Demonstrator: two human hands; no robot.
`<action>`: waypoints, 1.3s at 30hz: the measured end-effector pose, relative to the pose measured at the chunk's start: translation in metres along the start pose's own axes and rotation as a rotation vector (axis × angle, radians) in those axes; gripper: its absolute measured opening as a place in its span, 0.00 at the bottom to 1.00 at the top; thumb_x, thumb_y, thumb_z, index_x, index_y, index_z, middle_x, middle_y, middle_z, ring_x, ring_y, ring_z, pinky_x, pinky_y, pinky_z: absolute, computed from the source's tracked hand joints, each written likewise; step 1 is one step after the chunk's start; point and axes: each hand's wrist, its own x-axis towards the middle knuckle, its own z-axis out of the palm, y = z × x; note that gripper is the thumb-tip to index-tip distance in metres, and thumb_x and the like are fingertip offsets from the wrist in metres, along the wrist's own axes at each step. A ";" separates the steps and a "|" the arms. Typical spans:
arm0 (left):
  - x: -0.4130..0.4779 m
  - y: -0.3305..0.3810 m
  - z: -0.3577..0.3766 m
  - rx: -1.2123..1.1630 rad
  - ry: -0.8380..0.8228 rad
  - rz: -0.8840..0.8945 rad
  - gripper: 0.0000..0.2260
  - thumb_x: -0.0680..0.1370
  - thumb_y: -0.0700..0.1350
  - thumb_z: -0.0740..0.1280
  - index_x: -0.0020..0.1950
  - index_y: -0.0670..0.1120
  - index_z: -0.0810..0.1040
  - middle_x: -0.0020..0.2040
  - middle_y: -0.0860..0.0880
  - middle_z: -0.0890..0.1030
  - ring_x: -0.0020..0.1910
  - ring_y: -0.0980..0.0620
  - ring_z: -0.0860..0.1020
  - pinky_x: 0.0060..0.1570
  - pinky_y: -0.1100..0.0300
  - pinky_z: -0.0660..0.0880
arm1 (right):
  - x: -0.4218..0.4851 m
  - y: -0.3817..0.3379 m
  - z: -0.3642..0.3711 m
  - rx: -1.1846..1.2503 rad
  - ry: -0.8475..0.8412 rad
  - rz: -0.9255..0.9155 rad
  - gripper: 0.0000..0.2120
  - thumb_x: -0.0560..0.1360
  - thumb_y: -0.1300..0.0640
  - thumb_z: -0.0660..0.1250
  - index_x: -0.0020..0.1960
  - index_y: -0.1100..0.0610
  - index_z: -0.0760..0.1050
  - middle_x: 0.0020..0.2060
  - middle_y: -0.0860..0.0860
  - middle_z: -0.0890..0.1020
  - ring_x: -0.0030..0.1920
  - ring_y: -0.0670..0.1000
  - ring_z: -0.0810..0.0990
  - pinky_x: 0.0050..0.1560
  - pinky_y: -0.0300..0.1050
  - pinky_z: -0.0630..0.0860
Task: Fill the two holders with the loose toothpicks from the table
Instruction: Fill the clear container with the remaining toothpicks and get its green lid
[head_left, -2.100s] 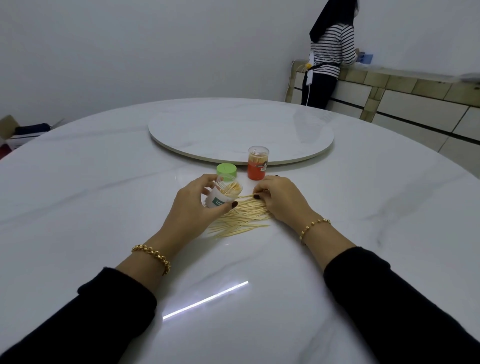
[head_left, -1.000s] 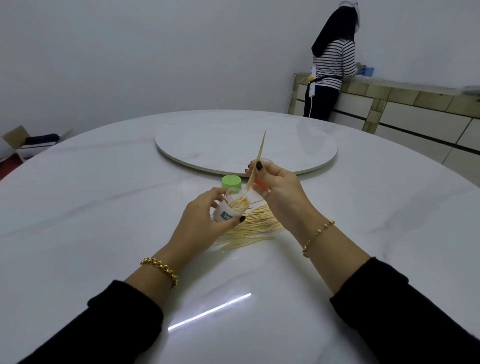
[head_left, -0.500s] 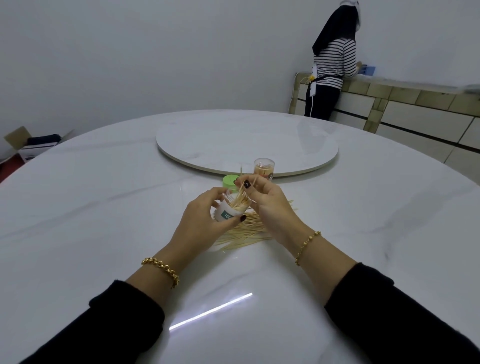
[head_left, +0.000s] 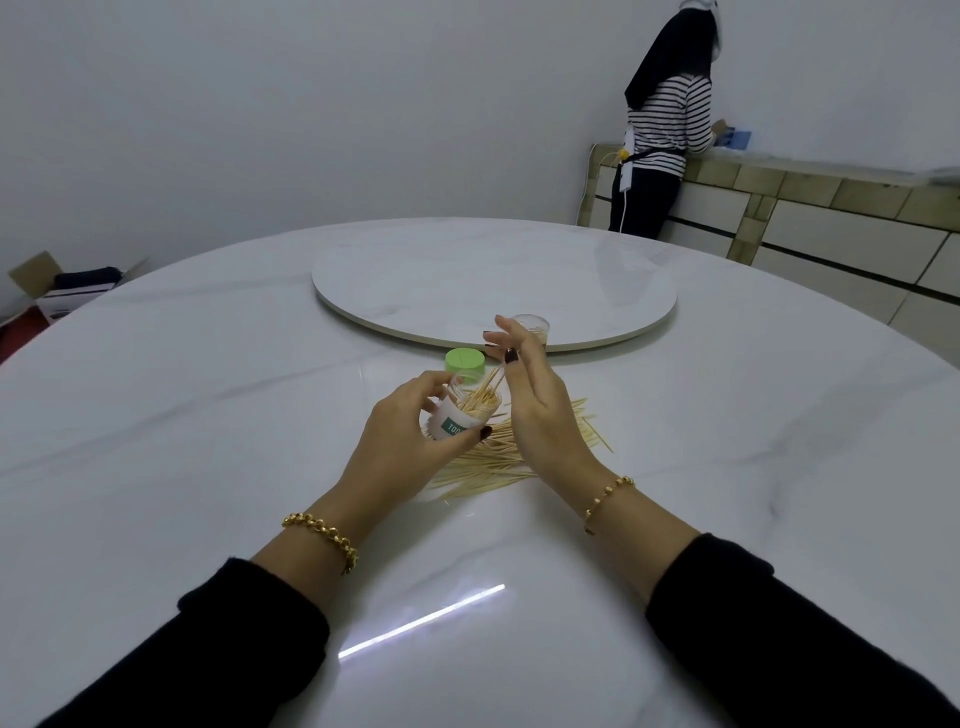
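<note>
My left hand (head_left: 402, 441) grips a clear toothpick holder (head_left: 457, 418) with a white and green label, tilted toward my right hand and lifted just above the table. Several toothpicks stick out of its open top. My right hand (head_left: 535, 410) hovers beside the holder's mouth with its fingers straight and spread, the thumb close to the sticking-out toothpick tips. A pile of loose toothpicks (head_left: 501, 460) lies on the table under both hands. The second holder (head_left: 537, 325) stands behind my right hand, mostly hidden. A green lid (head_left: 465, 359) sits behind the held holder.
The round white marble table (head_left: 208, 415) carries a raised turntable (head_left: 493, 275) in its middle. A person in a striped top (head_left: 665, 130) stands at a tiled counter far right. A cardboard box (head_left: 57, 283) sits on the floor at left.
My right hand lifted a pinch of toothpicks from the pile, lowered them into the holder, and has now opened its fingers beside the holder's mouth. My left hand kept holding the holder.
</note>
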 end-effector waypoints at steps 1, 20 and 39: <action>0.000 0.001 0.000 -0.006 0.003 0.002 0.23 0.69 0.52 0.75 0.62 0.51 0.75 0.54 0.54 0.79 0.50 0.58 0.76 0.44 0.76 0.70 | -0.002 0.002 0.000 -0.049 -0.021 -0.029 0.19 0.81 0.60 0.51 0.71 0.56 0.67 0.64 0.50 0.75 0.65 0.43 0.72 0.64 0.36 0.69; 0.000 0.000 -0.002 -0.010 0.041 -0.016 0.20 0.69 0.52 0.74 0.59 0.52 0.76 0.51 0.54 0.79 0.49 0.58 0.76 0.43 0.71 0.72 | -0.007 -0.003 -0.003 -0.420 -0.078 -0.516 0.18 0.76 0.64 0.58 0.65 0.59 0.74 0.60 0.51 0.78 0.63 0.49 0.73 0.63 0.53 0.70; 0.000 0.002 -0.005 -0.013 0.082 -0.001 0.23 0.69 0.54 0.75 0.61 0.51 0.76 0.52 0.54 0.79 0.50 0.59 0.77 0.43 0.75 0.72 | -0.002 0.011 -0.008 -0.554 -0.059 -0.339 0.23 0.78 0.52 0.53 0.72 0.54 0.67 0.66 0.47 0.74 0.68 0.45 0.69 0.67 0.53 0.66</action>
